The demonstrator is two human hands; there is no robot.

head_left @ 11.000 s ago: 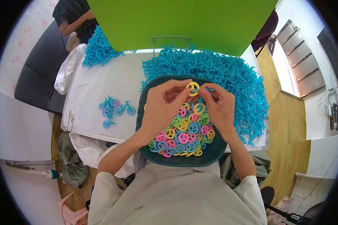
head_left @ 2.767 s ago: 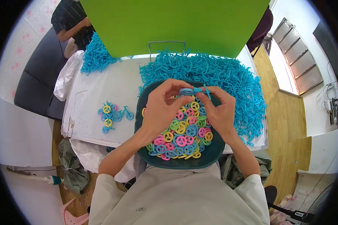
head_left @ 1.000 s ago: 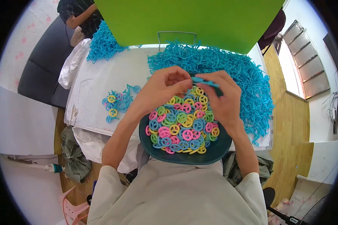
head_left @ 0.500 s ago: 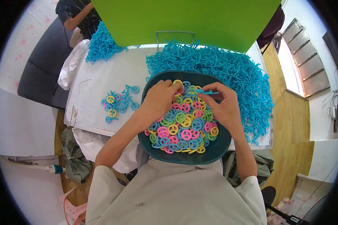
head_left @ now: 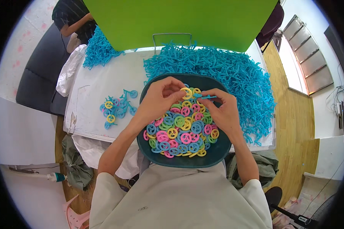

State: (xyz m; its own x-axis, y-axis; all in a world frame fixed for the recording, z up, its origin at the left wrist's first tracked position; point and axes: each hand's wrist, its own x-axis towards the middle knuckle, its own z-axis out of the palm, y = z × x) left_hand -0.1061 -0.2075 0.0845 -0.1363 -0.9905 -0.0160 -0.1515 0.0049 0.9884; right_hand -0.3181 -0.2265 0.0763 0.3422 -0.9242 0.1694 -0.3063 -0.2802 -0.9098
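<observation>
A dark green basin [head_left: 215,155] sits at the table's near edge, heaped with small plastic toy wheels [head_left: 179,122] in pink, blue, yellow and green. Above its far half, my left hand [head_left: 158,100] pinches a yellow wheel [head_left: 188,92] between thumb and fingers. Close by on the right, my right hand [head_left: 226,110] is closed on a thin blue plastic bicycle frame [head_left: 207,97], held nearly level. The wheel and the frame's left end are very near each other; whether they touch I cannot tell. Left of the basin lies a small cluster of blue toy bicycles [head_left: 120,107] with coloured wheels.
A large pile of blue plastic frame pieces [head_left: 218,63] covers the far right of the white table [head_left: 91,82]; a smaller pile [head_left: 99,49] lies far left. A green panel [head_left: 179,23] stands at the back. Another person's arm [head_left: 78,24] shows at the far left.
My left hand has come up from the wheels with a yellow wheel, now held beside the blue frame. My right hand keeps hold of the frame. The whole view has shifted slightly.
</observation>
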